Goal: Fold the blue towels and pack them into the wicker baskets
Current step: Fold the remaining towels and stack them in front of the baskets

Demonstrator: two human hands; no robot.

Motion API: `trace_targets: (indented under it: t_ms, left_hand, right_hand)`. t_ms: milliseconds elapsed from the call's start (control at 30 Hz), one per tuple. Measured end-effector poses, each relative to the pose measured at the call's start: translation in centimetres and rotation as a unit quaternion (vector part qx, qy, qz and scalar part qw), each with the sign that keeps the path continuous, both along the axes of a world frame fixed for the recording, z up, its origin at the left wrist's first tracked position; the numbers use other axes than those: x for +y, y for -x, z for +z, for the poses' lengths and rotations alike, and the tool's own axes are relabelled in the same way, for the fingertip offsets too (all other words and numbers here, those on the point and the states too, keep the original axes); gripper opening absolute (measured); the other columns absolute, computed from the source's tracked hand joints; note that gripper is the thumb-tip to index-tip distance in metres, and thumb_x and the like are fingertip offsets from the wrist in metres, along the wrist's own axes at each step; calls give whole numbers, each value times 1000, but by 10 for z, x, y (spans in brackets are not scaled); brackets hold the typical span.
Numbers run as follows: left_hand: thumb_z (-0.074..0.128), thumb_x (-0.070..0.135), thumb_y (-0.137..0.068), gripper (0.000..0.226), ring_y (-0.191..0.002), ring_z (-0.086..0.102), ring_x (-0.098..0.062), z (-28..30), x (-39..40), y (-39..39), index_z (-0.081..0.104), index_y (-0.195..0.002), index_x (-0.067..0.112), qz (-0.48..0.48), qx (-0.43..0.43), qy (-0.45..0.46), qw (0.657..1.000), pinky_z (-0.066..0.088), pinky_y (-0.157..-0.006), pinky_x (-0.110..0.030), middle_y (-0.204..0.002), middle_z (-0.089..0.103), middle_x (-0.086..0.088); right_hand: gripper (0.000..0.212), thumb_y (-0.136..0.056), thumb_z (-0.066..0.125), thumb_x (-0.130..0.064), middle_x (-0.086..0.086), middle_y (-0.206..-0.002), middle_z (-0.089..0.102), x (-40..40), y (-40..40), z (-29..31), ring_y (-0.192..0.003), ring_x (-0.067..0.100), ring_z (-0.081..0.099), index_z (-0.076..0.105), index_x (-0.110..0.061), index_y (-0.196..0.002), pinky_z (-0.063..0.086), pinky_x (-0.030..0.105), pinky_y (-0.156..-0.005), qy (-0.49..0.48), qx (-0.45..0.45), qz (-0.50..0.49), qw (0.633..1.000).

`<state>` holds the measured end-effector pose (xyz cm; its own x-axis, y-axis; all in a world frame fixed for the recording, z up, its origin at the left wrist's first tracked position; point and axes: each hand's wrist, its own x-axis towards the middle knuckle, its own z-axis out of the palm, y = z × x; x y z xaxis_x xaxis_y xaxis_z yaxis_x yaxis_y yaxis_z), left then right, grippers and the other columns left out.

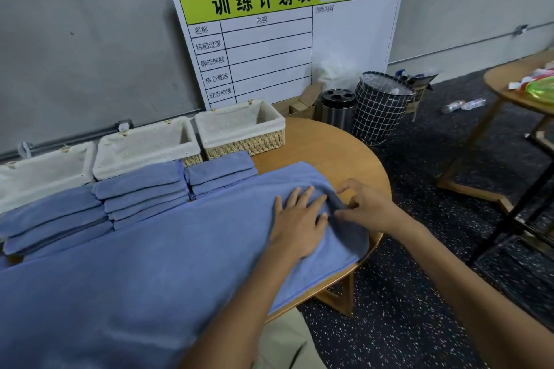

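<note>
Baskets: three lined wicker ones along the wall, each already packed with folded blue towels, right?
Not packed. In the head view all three baskets show only bare white liner; the folded blue towels sit stacked on the table in front of them.

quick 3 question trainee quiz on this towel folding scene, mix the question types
1. True or false: the wicker baskets already hold folded towels.
2. How many folded stacks lie in front of the baskets?
3. Which hand lies flat on the spread towel? A) left hand B) right hand

Key: 1 false, their liners show bare. 2 three. 3 A; the right hand pinches the towel's far right edge.
</note>
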<state>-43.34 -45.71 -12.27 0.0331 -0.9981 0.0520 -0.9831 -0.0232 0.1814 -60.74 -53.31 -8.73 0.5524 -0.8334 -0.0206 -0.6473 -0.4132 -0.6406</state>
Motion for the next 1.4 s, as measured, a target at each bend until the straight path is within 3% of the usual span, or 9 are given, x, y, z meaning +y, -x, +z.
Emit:
trace_targets:
  t_ms: [100, 167, 300, 433, 600, 867, 1167, 1300, 1400]
  left_hand:
    - [28, 47, -106, 52, -154, 2, -19, 1, 1, -1, 24, -156, 34, -2, 1, 2, 1000, 6, -121, -58, -168, 9, 7]
    - [29, 46, -105, 52, -154, 4, -19, 0, 1, 1, 26, -156, 34, 2, 4, 9, 1000, 6, -121, -58, -167, 10, 7]
    - [41, 40, -102, 46, -150, 23, -17, 0, 0, 0, 44, -148, 31, 9, 85, 52, 995, 15, -121, -53, -161, 31, 6]
    - [52, 23, -93, 30, -117, 61, -19, 19, 19, -33, 70, -118, 20, 22, 252, 163, 954, 47, -101, -38, -124, 65, 3]
    - [62, 16, -94, 20, -100, 67, -26, 44, 94, -147, 74, -109, 19, 144, 94, 198, 965, 52, -87, -37, -110, 72, -1]
    - [61, 22, -96, 22, -104, 59, -36, 16, 217, -300, 72, -113, 15, 350, -78, 152, 921, 51, -85, -51, -114, 67, -8]
    - [65, 26, -95, 16, -96, 55, -33, -1, 215, -307, 74, -107, 18, 331, -45, 186, 924, 45, -77, -47, -103, 60, -3]
    - [61, 27, -98, 10, -101, 55, -31, 8, 216, -302, 70, -100, 23, 328, -22, 172, 929, 43, -79, -44, -105, 64, 1]
    - [62, 25, -97, 6, -94, 61, -29, 15, 221, -303, 68, -96, 25, 316, 14, 201, 927, 46, -73, -40, -95, 69, 3]
  right_hand:
    - [40, -78, 83, -12, 0, -61, 50, -6, 7, 3, -56, 13, 43, 55, -17, -106, 32, 30, -55, -69, -126, -29, 989]
    - [38, -77, 83, -17, -1, -66, 52, -9, 11, 6, -59, 12, 45, 55, -20, -103, 34, 29, -54, -56, -80, -31, 995]
    - [37, -79, 78, -46, -6, -80, 59, -4, 11, 12, -76, 18, 59, 52, -26, -97, 40, 31, -59, 85, 153, -40, 984]
    - [20, -85, 73, -39, -10, -78, 55, 3, -17, 8, -77, 22, 57, 57, -30, -90, 39, 32, -60, 139, 94, -19, 986]
    - [11, -90, 60, -13, -4, -88, 55, 35, -114, -5, -74, 24, 57, 69, -18, -92, 47, 36, -69, 187, -36, 126, 974]
    - [23, -100, 53, -19, 1, -120, 62, 92, -268, -11, -104, 27, 61, 68, -19, -118, 50, 43, -80, 231, -49, 243, 941]
    - [21, -99, 54, -18, 5, -110, 60, 95, -285, -36, -87, 32, 63, 65, -16, -117, 50, 40, -62, 264, -36, 173, 948]
    - [28, -102, 47, -23, 5, -119, 58, 94, -292, -26, -95, 32, 63, 60, -20, -127, 48, 40, -68, 223, -10, 153, 963]
    - [20, -102, 49, -27, 2, -120, 56, 86, -298, -20, -100, 30, 61, 63, -22, -116, 48, 38, -68, 216, 42, 164, 962]
